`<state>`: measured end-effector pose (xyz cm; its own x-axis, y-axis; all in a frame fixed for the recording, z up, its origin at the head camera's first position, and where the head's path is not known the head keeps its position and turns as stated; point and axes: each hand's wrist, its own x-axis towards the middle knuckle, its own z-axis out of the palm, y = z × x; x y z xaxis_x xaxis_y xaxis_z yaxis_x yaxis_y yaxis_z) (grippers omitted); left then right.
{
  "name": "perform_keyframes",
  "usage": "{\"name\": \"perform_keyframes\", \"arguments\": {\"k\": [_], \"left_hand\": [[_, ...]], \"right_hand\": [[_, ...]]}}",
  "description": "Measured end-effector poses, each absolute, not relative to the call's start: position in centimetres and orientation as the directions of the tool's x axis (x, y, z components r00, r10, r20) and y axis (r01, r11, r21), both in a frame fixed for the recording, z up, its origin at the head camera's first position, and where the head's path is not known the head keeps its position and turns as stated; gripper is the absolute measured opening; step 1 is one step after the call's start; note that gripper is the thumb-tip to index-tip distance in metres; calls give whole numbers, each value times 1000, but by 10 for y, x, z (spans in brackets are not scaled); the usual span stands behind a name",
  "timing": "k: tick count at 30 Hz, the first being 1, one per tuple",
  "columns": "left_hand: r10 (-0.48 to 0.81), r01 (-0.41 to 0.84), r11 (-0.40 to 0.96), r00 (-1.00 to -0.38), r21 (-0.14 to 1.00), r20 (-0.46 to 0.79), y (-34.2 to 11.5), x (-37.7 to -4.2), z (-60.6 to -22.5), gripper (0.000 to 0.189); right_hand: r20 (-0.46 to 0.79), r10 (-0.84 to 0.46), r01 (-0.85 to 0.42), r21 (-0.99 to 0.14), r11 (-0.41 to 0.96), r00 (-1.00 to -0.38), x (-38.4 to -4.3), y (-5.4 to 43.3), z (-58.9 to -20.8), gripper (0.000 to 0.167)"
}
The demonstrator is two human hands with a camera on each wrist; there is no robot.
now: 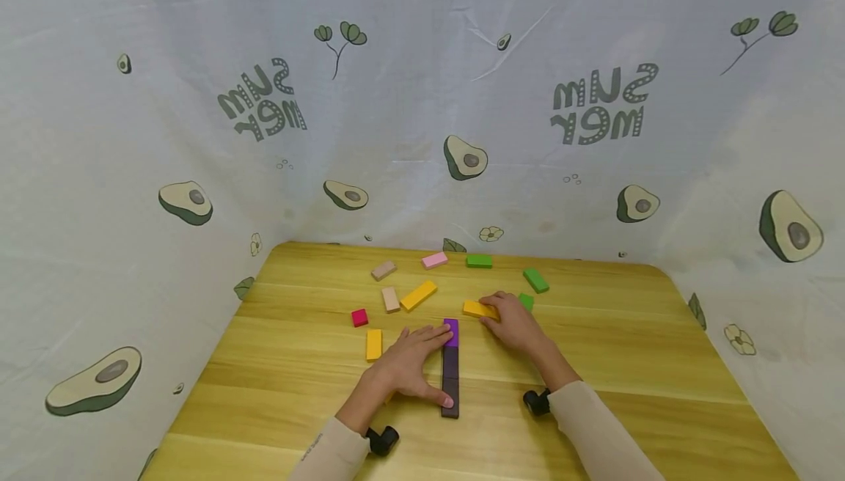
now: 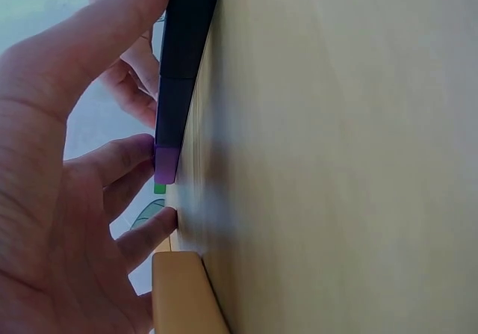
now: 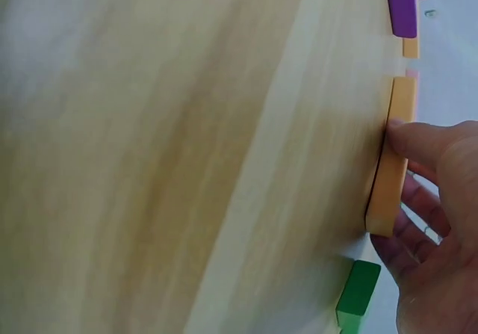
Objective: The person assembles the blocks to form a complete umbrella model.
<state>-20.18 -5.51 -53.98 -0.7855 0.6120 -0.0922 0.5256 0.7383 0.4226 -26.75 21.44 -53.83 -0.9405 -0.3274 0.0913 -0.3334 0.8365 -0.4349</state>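
Over on the left, a small red cube (image 1: 359,317) and a flat yellow block (image 1: 374,344) lie on the wooden surface (image 1: 627,364). Next, the left hand (image 1: 409,367) has its fingers spread along a straight row, touching the vivid purple block (image 1: 452,340) at its far end and the nearer of two plain, blackish blocks (image 1: 450,362). Further right, the right hand's (image 1: 515,323) fingers pinch a long, smooth orange block (image 1: 472,309), low over the surface or on it, near a bright green block (image 1: 526,300).

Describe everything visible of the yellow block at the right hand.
The yellow block is a plain, elongated bar, smooth-faced, possibly painted wood. It lies flat on or just above the table, right of the purple block and apart from it. The right hand pinches it, thumb on its near side, partly hiding its right end.
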Motion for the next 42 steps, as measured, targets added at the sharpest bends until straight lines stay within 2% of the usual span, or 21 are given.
{"name": "perform_keyframes", "arguments": {"k": [19, 42], "left_hand": [[603, 510, 748, -790, 425, -112, -54, -203, -539, 119], [599, 509, 750, -793, 422, -108, -53, -202, -538, 120]], "right_hand": [[111, -349, -358, -474, 804, -931, -264, 195, -541, 35], [136, -375, -395, -446, 803, -917, -260, 190, -546, 34]]}}
